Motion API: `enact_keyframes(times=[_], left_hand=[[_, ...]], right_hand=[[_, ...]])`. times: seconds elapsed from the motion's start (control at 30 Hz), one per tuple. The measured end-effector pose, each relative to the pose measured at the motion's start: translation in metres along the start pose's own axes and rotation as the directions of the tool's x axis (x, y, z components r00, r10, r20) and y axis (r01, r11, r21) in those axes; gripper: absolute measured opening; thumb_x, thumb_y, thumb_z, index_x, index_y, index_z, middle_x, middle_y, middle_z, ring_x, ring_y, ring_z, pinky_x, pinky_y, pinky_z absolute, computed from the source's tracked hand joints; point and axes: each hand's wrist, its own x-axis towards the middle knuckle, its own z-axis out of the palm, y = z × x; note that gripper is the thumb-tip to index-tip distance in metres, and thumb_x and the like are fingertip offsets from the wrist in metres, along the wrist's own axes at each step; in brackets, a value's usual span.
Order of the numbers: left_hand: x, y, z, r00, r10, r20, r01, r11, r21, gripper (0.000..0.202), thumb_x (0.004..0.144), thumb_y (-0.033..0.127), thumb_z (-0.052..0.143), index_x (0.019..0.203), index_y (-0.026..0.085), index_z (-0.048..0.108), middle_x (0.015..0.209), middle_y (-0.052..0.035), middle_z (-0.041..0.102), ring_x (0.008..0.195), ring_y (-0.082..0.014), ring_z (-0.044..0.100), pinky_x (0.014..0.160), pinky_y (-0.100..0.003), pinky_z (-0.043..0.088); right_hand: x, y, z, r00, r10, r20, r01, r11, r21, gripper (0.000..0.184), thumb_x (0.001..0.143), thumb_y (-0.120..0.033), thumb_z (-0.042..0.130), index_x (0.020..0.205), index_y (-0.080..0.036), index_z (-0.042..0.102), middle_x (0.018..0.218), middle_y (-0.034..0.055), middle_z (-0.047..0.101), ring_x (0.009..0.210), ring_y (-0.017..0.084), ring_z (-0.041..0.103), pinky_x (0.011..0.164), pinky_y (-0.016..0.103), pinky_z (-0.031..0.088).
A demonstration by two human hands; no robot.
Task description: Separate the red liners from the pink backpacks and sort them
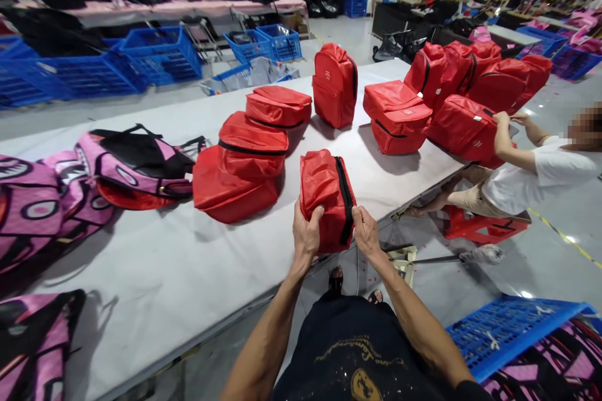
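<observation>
Between my two hands is a red backpack (324, 194) with a black zipper running down its right side, held at the table's front edge. My left hand (306, 230) grips its left side, thumb on the near face. On the right side, by the zipper, my right hand (365, 230) pinches the red fabric. Just left of it, red backpacks (239, 182) lie stacked on the white table (211, 263). Farther back a red backpack (335, 84) stands upright, and another red backpack (397, 116) sits to its right.
At right, a seated person (540, 163) handles a red backpack (465, 128) beside several more. Pink patterned backpacks (136, 166) lie on the table's left. A blue crate (517, 332) with pink and black bags stands at lower right. Blue crates (160, 53) line the floor behind.
</observation>
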Motion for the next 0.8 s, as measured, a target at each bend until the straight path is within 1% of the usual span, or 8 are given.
enact_keyframes(times=[0.17, 0.27, 0.3, 0.37, 0.43, 0.47, 0.63, 0.8], left_hand=[[0.003, -0.002, -0.001, 1.0, -0.024, -0.003, 0.024, 0.995, 0.093, 0.049, 0.097, 0.049, 0.068, 0.137, 0.021, 0.073, 0.129, -0.0118, 0.08, 0.12, -0.0341, 0.073, 0.117, -0.053, 0.054], [0.005, 0.0, -0.003, 1.0, -0.017, -0.002, 0.017, 0.993, 0.117, 0.051, 0.099, 0.049, 0.067, 0.14, 0.021, 0.072, 0.129, -0.0118, 0.08, 0.122, -0.0348, 0.072, 0.118, -0.053, 0.053], [0.006, 0.0, -0.004, 1.0, -0.007, -0.011, 0.008, 0.994, 0.113, 0.052, 0.099, 0.049, 0.067, 0.143, 0.021, 0.071, 0.131, -0.0122, 0.08, 0.126, -0.035, 0.071, 0.12, -0.053, 0.051], [0.007, 0.0, -0.005, 0.999, 0.011, -0.031, -0.008, 0.995, 0.098, 0.055, 0.1, 0.048, 0.066, 0.147, 0.02, 0.07, 0.136, -0.0129, 0.079, 0.131, -0.0349, 0.07, 0.123, -0.051, 0.049], [0.008, 0.0, -0.006, 0.999, 0.014, -0.041, -0.01, 0.996, 0.088, 0.054, 0.1, 0.048, 0.066, 0.146, 0.02, 0.07, 0.137, -0.0132, 0.078, 0.13, -0.0346, 0.07, 0.123, -0.05, 0.049], [0.008, -0.001, -0.006, 0.999, 0.012, -0.041, -0.008, 0.996, 0.085, 0.054, 0.099, 0.048, 0.066, 0.145, 0.02, 0.07, 0.136, -0.0131, 0.079, 0.129, -0.0344, 0.07, 0.122, -0.05, 0.05], [0.006, -0.007, -0.007, 0.999, -0.005, -0.033, 0.008, 0.994, 0.106, 0.05, 0.099, 0.051, 0.067, 0.138, 0.02, 0.073, 0.128, -0.0124, 0.08, 0.121, -0.0346, 0.072, 0.116, -0.051, 0.053], [0.005, -0.01, -0.007, 0.999, 0.029, -0.034, -0.025, 0.996, 0.088, 0.052, 0.099, 0.051, 0.067, 0.141, 0.02, 0.071, 0.135, -0.0125, 0.079, 0.125, -0.0334, 0.072, 0.116, -0.047, 0.054]], right_hand=[[0.008, 0.001, -0.011, 0.997, -0.051, 0.053, 0.053, 0.998, -0.021, 0.058, 0.113, -0.074, 0.035, 0.078, -0.028, 0.038, 0.073, -0.0056, 0.037, 0.07, 0.017, 0.04, 0.072, 0.031, 0.035], [0.012, 0.006, -0.015, 0.992, -0.079, 0.1, 0.081, 0.997, -0.015, 0.055, 0.113, -0.071, 0.041, 0.081, -0.027, 0.045, 0.076, -0.0044, 0.045, 0.074, 0.017, 0.046, 0.075, 0.03, 0.041], [0.011, 0.009, -0.014, 0.988, -0.103, 0.112, 0.106, 0.994, -0.014, 0.051, 0.112, -0.07, 0.045, 0.087, -0.026, 0.053, 0.082, -0.0027, 0.053, 0.08, 0.018, 0.052, 0.08, 0.031, 0.046], [0.003, 0.021, -0.007, 0.98, -0.156, 0.123, 0.16, 0.987, -0.018, 0.044, 0.109, -0.066, 0.055, 0.115, -0.023, 0.064, 0.109, 0.005, 0.069, 0.101, 0.022, 0.063, 0.097, 0.035, 0.052], [-0.01, 0.038, 0.005, 0.978, -0.166, 0.125, 0.172, 0.984, -0.037, 0.052, 0.108, -0.061, 0.057, 0.14, -0.02, 0.06, 0.132, 0.0135, 0.07, 0.119, 0.027, 0.066, 0.109, 0.042, 0.053], [-0.018, 0.047, 0.012, 0.98, -0.151, 0.127, 0.158, 0.986, -0.046, 0.053, 0.11, -0.058, 0.054, 0.145, -0.018, 0.059, 0.134, 0.0157, 0.07, 0.12, 0.028, 0.066, 0.11, 0.044, 0.054], [-0.042, 0.083, 0.029, 0.979, -0.116, 0.168, 0.127, 0.991, -0.052, 0.047, 0.115, -0.046, 0.038, 0.14, -0.017, 0.065, 0.124, 0.0151, 0.074, 0.111, 0.027, 0.068, 0.106, 0.042, 0.057], [-0.043, 0.088, 0.021, 0.975, -0.086, 0.206, 0.104, 0.992, -0.077, 0.05, 0.114, -0.048, 0.038, 0.144, -0.019, 0.065, 0.132, 0.015, 0.073, 0.121, 0.027, 0.067, 0.112, 0.043, 0.056]])
